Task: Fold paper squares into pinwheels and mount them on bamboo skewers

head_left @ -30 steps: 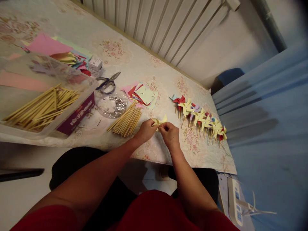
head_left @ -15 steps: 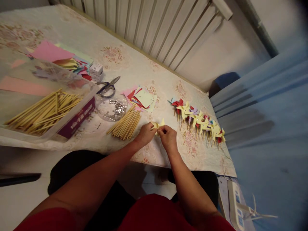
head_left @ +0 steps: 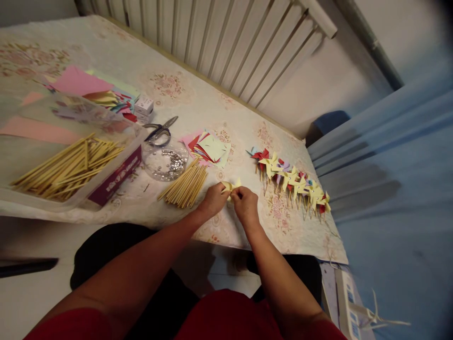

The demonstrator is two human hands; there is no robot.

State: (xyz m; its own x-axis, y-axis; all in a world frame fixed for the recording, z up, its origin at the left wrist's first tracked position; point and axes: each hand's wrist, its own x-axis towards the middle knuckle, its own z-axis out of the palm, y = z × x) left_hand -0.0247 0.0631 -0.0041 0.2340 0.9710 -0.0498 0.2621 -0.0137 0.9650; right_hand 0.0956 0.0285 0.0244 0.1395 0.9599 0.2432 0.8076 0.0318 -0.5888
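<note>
Yellow folded paper (head_left: pixel 229 186) is over the table (head_left: pixel 231 229), gripped by fingers of the left hand (head_left: pixel 214 199) and right hand (head_left: pixel 247 204); uneven pulling could, in my judgement, tear it. Sticks (head_left: pixel 184 184) lie at nine o'clock, pinwheels (head_left: pixel 290 176) at three.

No text is readable. Pale characters cross the purple label (head_left: pixel 119 178) on the bin (head_left: pixel 69 205), by the near edge of the table (head_left: pixel 208 111), too blurred to make out; marks on the 2 white boxes (head_left: pixel 144 106), farther from that edge, are too small.
</note>
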